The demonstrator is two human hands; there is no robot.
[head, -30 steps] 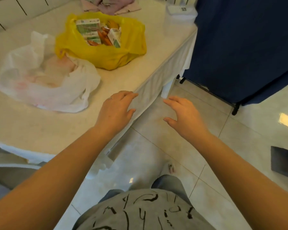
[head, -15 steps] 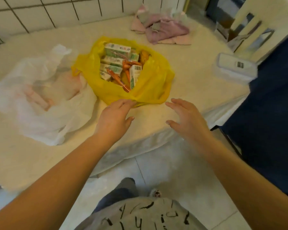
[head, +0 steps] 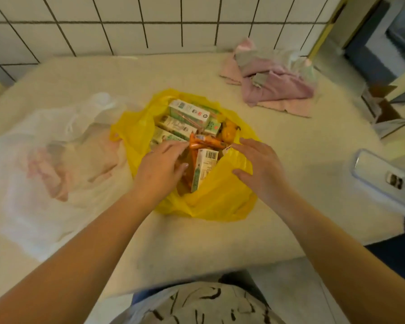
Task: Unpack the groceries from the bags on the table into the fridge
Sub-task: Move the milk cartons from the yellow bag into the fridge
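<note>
Both hands spread loose-fingered, gripping nothing, over the open crinkled yellow plastic bag (head: 216, 202) on the cream table (head: 197, 249): left hand (head: 158, 174) above green-and-white cartons (head: 188, 112), right hand (head: 261, 168) on the rim; pink cloth heap (head: 278, 87) beyond

Your 2 forearms are bare, no sleeves; your pale shirt (head: 197, 305) carries black scribbled strokes, blue trousers (head: 145, 296) below.

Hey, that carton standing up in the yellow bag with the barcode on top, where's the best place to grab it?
Pinch the barcoded top end of the carton across its narrow sides, coming from above. It stands tilted, top poking clear of the yellow bag, lower body buried. The right hand is probably handier.
</note>
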